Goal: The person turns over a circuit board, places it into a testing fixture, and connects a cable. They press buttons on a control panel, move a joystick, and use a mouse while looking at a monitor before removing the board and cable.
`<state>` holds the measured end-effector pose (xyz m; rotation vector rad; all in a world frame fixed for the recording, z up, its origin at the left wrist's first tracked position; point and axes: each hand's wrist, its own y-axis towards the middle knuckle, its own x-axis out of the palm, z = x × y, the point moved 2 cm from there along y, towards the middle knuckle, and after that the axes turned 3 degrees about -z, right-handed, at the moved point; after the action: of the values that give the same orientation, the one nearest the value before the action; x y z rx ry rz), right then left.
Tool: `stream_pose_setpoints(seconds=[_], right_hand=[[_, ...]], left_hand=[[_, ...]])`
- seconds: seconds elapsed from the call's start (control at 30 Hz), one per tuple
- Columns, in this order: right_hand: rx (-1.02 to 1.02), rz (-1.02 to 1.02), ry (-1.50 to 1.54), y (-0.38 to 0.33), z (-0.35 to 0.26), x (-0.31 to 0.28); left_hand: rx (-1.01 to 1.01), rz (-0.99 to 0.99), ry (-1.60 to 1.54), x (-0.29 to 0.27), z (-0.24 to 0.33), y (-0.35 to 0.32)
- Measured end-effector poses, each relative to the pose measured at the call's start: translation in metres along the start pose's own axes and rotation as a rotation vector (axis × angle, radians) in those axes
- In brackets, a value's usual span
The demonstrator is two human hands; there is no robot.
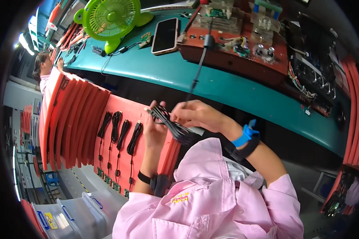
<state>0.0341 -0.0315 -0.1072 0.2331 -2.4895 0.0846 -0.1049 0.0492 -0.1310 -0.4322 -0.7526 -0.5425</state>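
Observation:
A coiled bundle of black cable [172, 126] lies in my left hand [157, 126], whose fingers are closed round its upper end. My right hand [198, 114] is curled against the same bundle, with its fingertips pinched on the cable. From beside my right hand one strand runs up over the bench edge, carrying a black cylindrical bead [208, 41]. Left of my hands, several bundled black cables [135, 139] lie in a row on a red panel [125, 107]. Small green circuit boards [116, 186] sit at their lower ends.
Ahead is a teal bench [143, 65] with a green fan [112, 18], a phone [164, 36] and a red box fixture [231, 51] bearing clear blocks. Red panels [73, 115] stand stacked at left, above clear plastic bins [81, 213]. A person [44, 67] in pink is at far left.

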Motion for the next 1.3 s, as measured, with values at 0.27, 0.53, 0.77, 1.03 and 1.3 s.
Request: stream_pose_setpoints(seconds=[0.27, 0.53, 0.77, 1.03, 1.3], right_hand=[[-0.217, 0.257, -0.322, -0.022, 0.01, 0.017], [-0.21, 0.305, 0.048, -0.014, 0.027, 0.018], [-0.205, 0.298, 0.012, -0.009, 0.03, 0.012], [-0.237, 0.295, -0.063, -0.003, 0.033, 0.015], [-0.295, 0.43, -0.041, 0.001, 0.034, 0.021]], left_hand=[[0.247, -0.34, 0.781, 0.05, 0.045, 0.033], [0.871, -0.526, 1.47, 0.076, 0.038, 0.04], [0.638, -0.351, 1.763, 0.066, 0.059, 0.025], [0.18, -0.229, 0.92, 0.051, 0.064, 0.032], [-0.099, -0.025, 1.163, 0.043, 0.071, 0.035]])
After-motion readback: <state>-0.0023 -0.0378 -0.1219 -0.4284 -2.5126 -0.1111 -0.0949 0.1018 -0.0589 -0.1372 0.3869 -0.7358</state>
